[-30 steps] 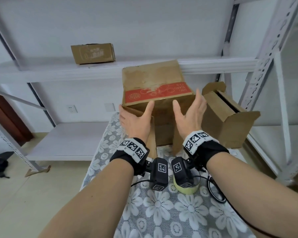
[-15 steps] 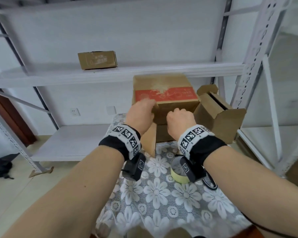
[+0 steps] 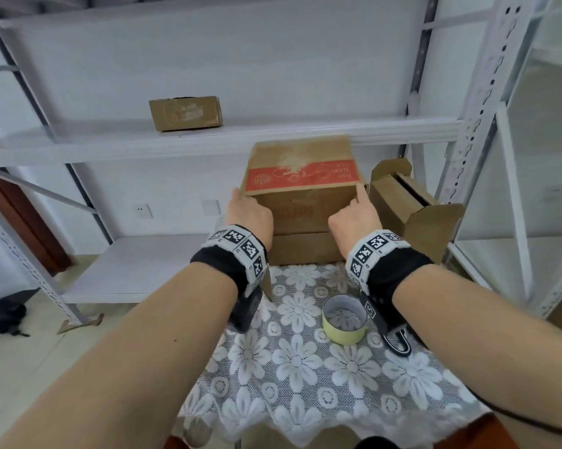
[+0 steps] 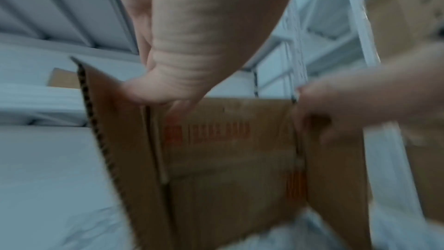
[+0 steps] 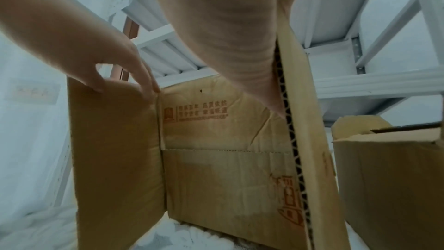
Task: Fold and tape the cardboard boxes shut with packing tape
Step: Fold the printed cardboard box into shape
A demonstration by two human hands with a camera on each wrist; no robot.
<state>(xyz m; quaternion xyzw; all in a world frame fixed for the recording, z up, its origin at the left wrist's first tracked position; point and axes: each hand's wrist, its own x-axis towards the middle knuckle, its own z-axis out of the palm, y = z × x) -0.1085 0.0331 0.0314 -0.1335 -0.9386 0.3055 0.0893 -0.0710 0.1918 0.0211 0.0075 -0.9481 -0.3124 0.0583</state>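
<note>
A brown cardboard box (image 3: pixel 300 176) with a red printed band lies on its side on the table, its open end facing me. Its upper and lower flaps (image 5: pixel 216 130) are folded in. My left hand (image 3: pixel 245 207) grips the top of the left side flap (image 4: pixel 115 140), thumb on its inner face. At the upper right corner, my right hand (image 3: pixel 354 215) holds the right side flap (image 5: pixel 305 140), index finger pointing up along the box edge. Both side flaps stand outward. A roll of yellowish packing tape (image 3: pixel 344 322) sits on the table below my right wrist.
A second open cardboard box (image 3: pixel 412 212) stands just right of the first. A small shut box (image 3: pixel 185 113) sits on the white metal shelf (image 3: pixel 78 144) behind. The table has a floral lace cloth (image 3: pixel 305 367); shelf uprights (image 3: pixel 461 124) stand close on the right.
A second ago my hands lay flat on the side flaps. They then bunched together at the box front and have now spread apart to its upper corners, each holding a side flap.
</note>
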